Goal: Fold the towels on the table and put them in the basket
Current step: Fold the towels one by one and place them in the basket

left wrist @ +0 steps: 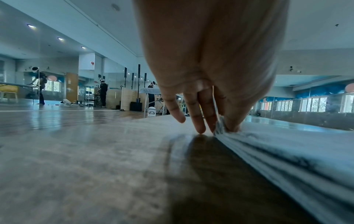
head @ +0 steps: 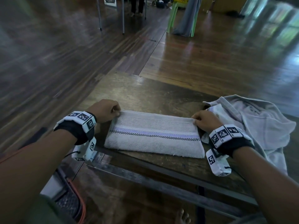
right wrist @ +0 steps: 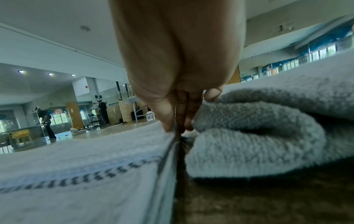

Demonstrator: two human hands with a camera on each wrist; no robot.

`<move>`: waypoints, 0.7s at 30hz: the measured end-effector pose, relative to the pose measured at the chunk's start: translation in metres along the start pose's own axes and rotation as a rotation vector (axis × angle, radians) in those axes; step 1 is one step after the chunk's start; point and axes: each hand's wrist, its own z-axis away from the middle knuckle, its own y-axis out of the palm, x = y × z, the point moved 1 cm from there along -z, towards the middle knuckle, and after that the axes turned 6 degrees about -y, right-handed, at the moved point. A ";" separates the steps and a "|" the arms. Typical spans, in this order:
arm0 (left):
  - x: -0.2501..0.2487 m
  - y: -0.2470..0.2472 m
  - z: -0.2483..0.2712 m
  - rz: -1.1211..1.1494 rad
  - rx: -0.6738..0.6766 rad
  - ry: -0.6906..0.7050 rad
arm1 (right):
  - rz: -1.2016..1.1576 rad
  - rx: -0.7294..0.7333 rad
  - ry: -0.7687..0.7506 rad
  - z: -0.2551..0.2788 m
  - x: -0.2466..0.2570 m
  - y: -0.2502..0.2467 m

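1. Folding is under way on one towel: the striped towel (head: 153,135) lies on the wooden table (head: 145,94) as a long, flat band of several layers, its blue and checked stripe running across the middle.
2. Our left hand (head: 105,110) pinches the far left corner of that towel. The left wrist view shows the thumb on top of the cloth edge and a finger behind it, while two other fingers (left wrist: 197,121) point down toward the table beside the edge.
3. Our right hand (head: 204,121) pinches the far right corner in the same way; in the right wrist view the thumb and fingers (right wrist: 168,115) close narrowly on the stacked hems.
4. We judge this towel about half folded: it is narrowed lengthwise but not yet brought end to end into a compact packet.
5. Still to do is the grey towel (head: 258,123), which lies crumpled and unfolded at the right end of the table, touching the right hand and just beside the striped towel's right end.
6. As for containers, we see a dark meshed object with an orange rim (head: 72,206) low at our left, below the table edge. It may be the basket, but we cannot tell, and its inside is hidden.
7. No folded towel shows in any container, so we judge the putting-away step not yet begun for either towel.
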 end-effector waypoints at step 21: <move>-0.022 -0.064 0.051 -0.131 -0.726 0.325 | 0.039 -0.711 -0.364 0.051 0.015 -0.066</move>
